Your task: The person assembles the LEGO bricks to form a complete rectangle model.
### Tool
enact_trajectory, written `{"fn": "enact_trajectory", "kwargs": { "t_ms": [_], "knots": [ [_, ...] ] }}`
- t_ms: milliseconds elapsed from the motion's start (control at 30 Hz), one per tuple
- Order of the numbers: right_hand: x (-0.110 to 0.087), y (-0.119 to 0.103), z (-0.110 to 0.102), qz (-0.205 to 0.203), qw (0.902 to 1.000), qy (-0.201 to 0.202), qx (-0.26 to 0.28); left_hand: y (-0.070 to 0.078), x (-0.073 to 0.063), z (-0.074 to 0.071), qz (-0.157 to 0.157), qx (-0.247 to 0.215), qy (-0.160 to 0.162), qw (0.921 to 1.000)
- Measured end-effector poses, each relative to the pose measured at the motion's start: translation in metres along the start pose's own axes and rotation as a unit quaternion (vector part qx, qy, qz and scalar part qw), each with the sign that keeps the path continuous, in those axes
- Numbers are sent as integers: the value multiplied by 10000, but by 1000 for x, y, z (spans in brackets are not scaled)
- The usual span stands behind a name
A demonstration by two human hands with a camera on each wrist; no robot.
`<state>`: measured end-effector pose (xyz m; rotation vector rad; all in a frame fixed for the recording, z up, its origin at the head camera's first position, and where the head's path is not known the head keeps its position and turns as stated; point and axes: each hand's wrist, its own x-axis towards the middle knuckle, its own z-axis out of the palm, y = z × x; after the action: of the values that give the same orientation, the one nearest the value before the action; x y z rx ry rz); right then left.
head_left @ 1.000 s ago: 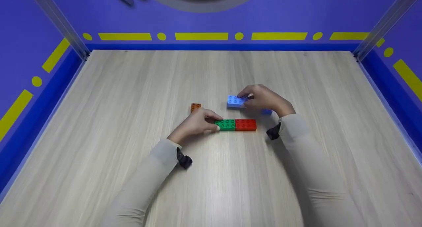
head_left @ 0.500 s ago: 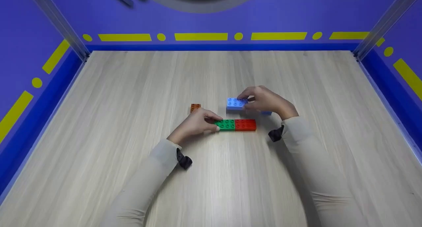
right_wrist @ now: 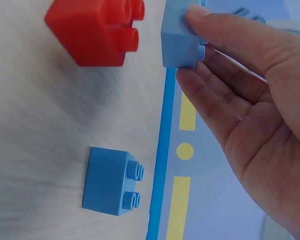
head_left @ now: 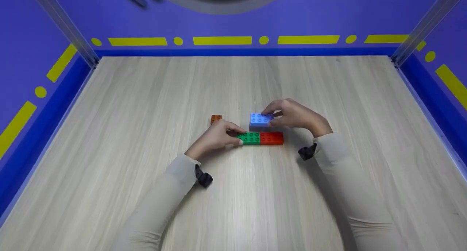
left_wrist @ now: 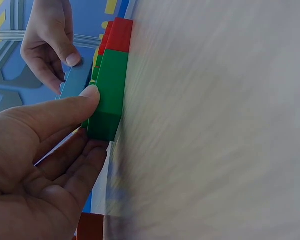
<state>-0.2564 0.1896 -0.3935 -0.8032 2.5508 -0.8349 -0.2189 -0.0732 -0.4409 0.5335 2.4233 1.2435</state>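
Observation:
My left hand (head_left: 217,135) pinches the left end of a green toy building brick (head_left: 251,138) between thumb and fingers. A red brick (head_left: 274,138) sits end to end with the green one, studs up, making a row on the table. With thumb and fingertips my right hand (head_left: 298,114) grips a light blue brick (head_left: 257,120) by its right end. That brick is raised above the table, close behind the row, studs up. In the right wrist view it hangs beside the red brick, higher than it.
An orange-brown brick (head_left: 216,118) lies behind my left hand, partly covered by it. A smaller blue brick (right_wrist: 105,182) stands on the table near my right hand; the hand hides it in the head view. Blue walls (head_left: 233,24) with yellow marks enclose the wooden table (head_left: 146,97).
My right hand has brought the light blue brick toward the person, nearer the green and red row. It now covers the smaller blue brick in the head view. My left hand has stayed put.

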Motion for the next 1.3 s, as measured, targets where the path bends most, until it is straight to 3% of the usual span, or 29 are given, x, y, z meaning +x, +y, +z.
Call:
{"fn": "enact_trajectory", "kwargs": {
  "t_ms": [300, 1300],
  "knots": [
    [-5, -1, 3, -221, 9996, -45, 181, 2, 0, 0, -5, 84, 24, 10000],
    [-15, -4, 11, -222, 9994, -253, 16, 1, 0, 1, -288, -42, 32, 9996]
  ]
}}
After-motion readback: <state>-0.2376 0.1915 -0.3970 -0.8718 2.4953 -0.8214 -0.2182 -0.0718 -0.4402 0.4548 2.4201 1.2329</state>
